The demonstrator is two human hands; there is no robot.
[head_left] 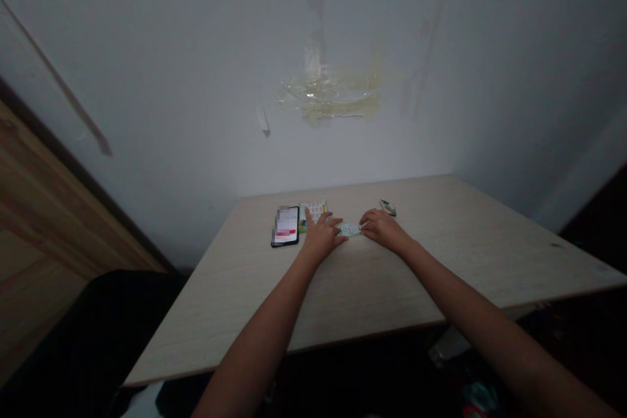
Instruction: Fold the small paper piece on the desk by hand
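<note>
My left hand (pixel 321 235) lies over printed paper, its fingers spread apart. Under and behind that hand is a printed sheet (pixel 316 209) with a yellow-green edge, partly covered by the fingers. Between my hands lies a small pale-green printed piece of paper (pixel 349 229). The left fingers rest at its left end. At its right end is my right hand (pixel 381 228), with the fingertips drawn together on the edge. Just beyond the right hand sits a small folded or crumpled piece (pixel 388 208), green and white; its kind is unclear.
A phone (pixel 286 226) with its screen lit lies left of the papers. The pale wooden table (pixel 362 294) meets a wall (pixel 196 78) with peeling tape (pixel 333 95) on it. A dark object (pixel 112 313) stands by the table's left side, beside wooden panelling (pixel 53 209).
</note>
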